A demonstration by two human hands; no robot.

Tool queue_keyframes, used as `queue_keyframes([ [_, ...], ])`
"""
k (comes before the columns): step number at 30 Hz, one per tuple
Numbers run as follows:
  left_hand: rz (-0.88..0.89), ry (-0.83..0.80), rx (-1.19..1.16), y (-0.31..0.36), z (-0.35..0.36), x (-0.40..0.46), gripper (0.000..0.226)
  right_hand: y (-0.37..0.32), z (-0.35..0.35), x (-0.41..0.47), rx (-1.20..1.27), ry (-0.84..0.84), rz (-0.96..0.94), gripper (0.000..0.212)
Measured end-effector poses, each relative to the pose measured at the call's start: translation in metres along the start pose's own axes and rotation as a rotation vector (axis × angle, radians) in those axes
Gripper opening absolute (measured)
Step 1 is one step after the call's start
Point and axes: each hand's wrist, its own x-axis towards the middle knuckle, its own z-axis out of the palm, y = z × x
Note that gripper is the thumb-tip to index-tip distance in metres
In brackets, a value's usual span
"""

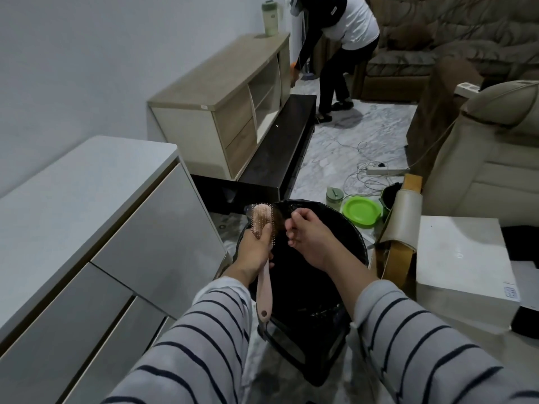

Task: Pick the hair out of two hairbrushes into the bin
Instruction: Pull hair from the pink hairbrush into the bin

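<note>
A pink hairbrush [263, 220] with metal bristles is upright over the left rim of a black bin [357, 249] lined with a dark bag. My left hand [255, 252] grips the brush where the head meets the handle, the handle pointing down toward me. My right hand [309, 237] is over the bin's opening, and its fingertips pinch a dark tuft of hair [281, 218] that stretches from the brush's bristles. Only one hairbrush is in view.
A grey drawer cabinet [87, 228] stands at my left and a white box [463, 269] at my right. Beyond the bin lie a green plate [361, 211], a jar [334, 198] and a power strip with cables [385, 170]. Another person [335, 53] bends over at the back.
</note>
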Motion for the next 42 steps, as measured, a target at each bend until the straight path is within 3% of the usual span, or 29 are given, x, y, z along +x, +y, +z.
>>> queue_keyframes([
  [6, 0.078, 0.061, 0.034, -0.003, -0.015, 0.012, 0.048, 0.023, -0.027, 0.002, -1.027, 0.089, -0.236, 0.018],
  [9, 0.09, 0.075, 0.059, -0.002, -0.018, 0.012, 0.051, 0.033, -0.044, -0.002, -1.293, 0.068, -0.141, 0.008],
  [13, 0.108, 0.065, 0.079, 0.002, -0.023, 0.015, 0.044, 0.032, -0.061, -0.009, -1.515, 0.065, 0.051, 0.014],
  [15, 0.112, 0.073, 0.094, 0.003, -0.027, 0.018, 0.05, 0.028, -0.06, -0.006, -1.508, 0.044, 0.166, 0.026],
  [17, 0.111, 0.073, 0.128, 0.001, -0.028, 0.022, 0.065, 0.021, -0.049, -0.004, -1.186, 0.092, 0.202, 0.025],
  [19, 0.131, 0.055, 0.167, -0.003, -0.027, 0.025, 0.085, 0.013, -0.04, 0.004, -0.78, 0.237, 0.121, 0.021],
  [20, 0.151, 0.044, 0.188, -0.004, -0.026, 0.024, 0.088, 0.006, -0.035, 0.005, -0.69, 0.314, 0.055, 0.021],
  [23, 0.194, 0.01, 0.246, 0.001, -0.022, 0.015, 0.081, -0.013, -0.02, 0.009, -0.778, 0.475, -0.144, 0.017],
  [25, 0.235, -0.001, 0.285, 0.008, -0.018, 0.006, 0.064, -0.019, -0.008, 0.01, -0.734, 0.345, -0.213, 0.025],
  [28, 0.243, -0.032, 0.284, 0.011, -0.011, 0.004, 0.05, -0.015, 0.005, 0.012, -0.685, 0.113, -0.122, 0.03],
  [32, 0.238, -0.037, 0.299, 0.015, -0.011, 0.0, 0.043, -0.014, 0.006, 0.01, -0.794, 0.196, -0.219, 0.016],
  [34, 0.24, -0.023, 0.253, 0.014, -0.013, -0.002, 0.051, -0.015, 0.002, 0.008, -0.761, 0.243, -0.244, 0.012],
  [37, 0.146, 0.073, 0.142, 0.013, -0.016, 0.0, 0.076, -0.015, 0.0, 0.006, -0.828, 0.258, -0.195, 0.02],
  [42, 0.095, 0.084, 0.015, 0.023, -0.02, -0.003, 0.046, -0.005, -0.018, -0.002, -1.018, 0.336, 0.009, 0.017],
])
